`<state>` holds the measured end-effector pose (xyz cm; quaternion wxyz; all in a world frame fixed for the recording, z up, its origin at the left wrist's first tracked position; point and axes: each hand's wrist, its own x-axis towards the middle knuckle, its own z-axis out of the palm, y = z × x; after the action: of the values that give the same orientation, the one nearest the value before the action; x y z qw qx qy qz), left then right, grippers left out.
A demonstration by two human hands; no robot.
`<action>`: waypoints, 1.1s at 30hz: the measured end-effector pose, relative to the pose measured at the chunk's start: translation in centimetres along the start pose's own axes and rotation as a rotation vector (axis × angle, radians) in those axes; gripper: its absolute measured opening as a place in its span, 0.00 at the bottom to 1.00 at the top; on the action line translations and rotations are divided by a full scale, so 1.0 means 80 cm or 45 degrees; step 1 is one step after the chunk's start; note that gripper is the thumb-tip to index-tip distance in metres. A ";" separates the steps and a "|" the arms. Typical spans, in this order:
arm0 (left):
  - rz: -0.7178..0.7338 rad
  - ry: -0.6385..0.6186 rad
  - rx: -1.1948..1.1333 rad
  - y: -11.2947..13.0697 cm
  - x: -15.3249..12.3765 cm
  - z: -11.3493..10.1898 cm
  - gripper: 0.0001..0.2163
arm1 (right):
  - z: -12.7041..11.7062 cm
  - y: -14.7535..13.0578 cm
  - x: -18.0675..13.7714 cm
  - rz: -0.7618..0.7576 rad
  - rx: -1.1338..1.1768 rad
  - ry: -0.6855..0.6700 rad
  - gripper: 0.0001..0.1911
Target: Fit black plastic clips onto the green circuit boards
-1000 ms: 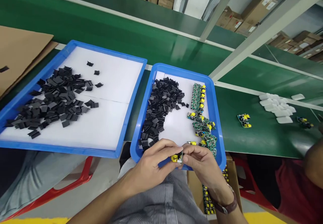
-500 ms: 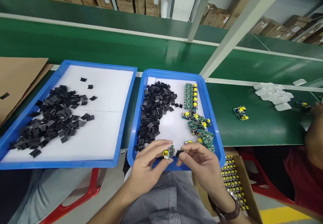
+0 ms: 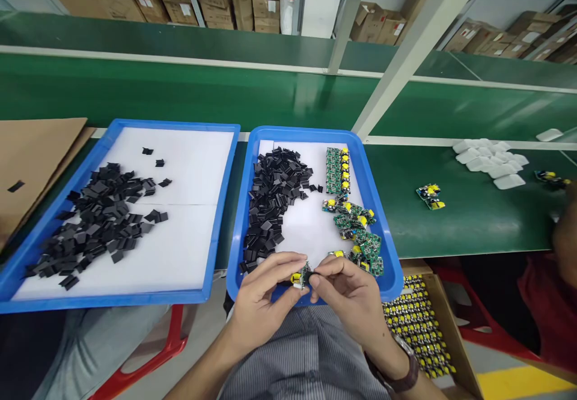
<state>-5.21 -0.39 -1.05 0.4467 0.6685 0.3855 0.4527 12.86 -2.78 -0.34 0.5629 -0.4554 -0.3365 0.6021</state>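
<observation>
Over tray [image 3: 306, 133], board [image 3: 303, 274] in left hand [image 3: 262, 295], black piece [image 3: 309, 277] (small) in right hand [image 3: 350, 292]

Shirt [image 3: 279, 358]: grey, fine pinstripes, a front band [image 3: 317, 352] running down the middle. Forearms [image 3: 216, 346] bare. Right wrist [image 3: 388, 352]: watch [image 3: 404, 349], dark reddish-brown strap [image 3: 409, 377], small glint of metal visible from where I stand.

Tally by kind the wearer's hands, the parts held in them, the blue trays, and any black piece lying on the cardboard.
Left hand and right hand: 2
Held circuit board: 1
Held black piece: 1
Blue trays: 2
Black piece on cardboard: 1
Total: 7
</observation>
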 end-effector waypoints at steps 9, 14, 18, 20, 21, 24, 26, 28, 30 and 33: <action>0.145 0.012 0.004 -0.002 0.000 0.008 0.22 | -0.014 -0.004 0.005 0.369 0.206 -0.070 0.12; 0.138 0.049 -0.002 -0.002 -0.001 0.010 0.23 | -0.014 -0.009 0.005 0.349 0.142 -0.050 0.10; 0.121 0.038 -0.039 -0.004 -0.004 0.010 0.23 | -0.013 -0.011 0.005 0.290 0.059 -0.066 0.09; 0.117 0.039 -0.055 -0.004 -0.005 0.010 0.22 | -0.014 -0.012 0.006 0.292 0.031 -0.076 0.09; 0.117 0.046 -0.059 -0.004 -0.005 0.010 0.22 | -0.014 -0.013 0.006 0.297 0.017 -0.082 0.10; 0.115 0.059 -0.063 -0.003 -0.005 0.009 0.21 | -0.015 -0.015 0.008 0.327 -0.011 -0.101 0.10; 0.107 0.046 -0.061 -0.002 -0.003 0.009 0.21 | -0.016 -0.017 0.008 0.372 0.000 -0.105 0.11; 0.095 0.029 -0.063 -0.001 -0.002 0.008 0.21 | -0.017 -0.017 0.008 0.429 0.034 -0.104 0.13; 0.095 0.029 -0.073 0.000 -0.002 0.008 0.21 | -0.017 -0.017 0.009 0.477 0.071 -0.109 0.13; 0.113 0.040 -0.088 -0.001 -0.002 0.008 0.20 | -0.018 -0.015 0.009 0.488 0.102 -0.120 0.12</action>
<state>-4.68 -0.64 -1.25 0.4428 0.6619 0.3465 0.4957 14.67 -2.08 0.18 0.4392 -0.4596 -0.2453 0.7320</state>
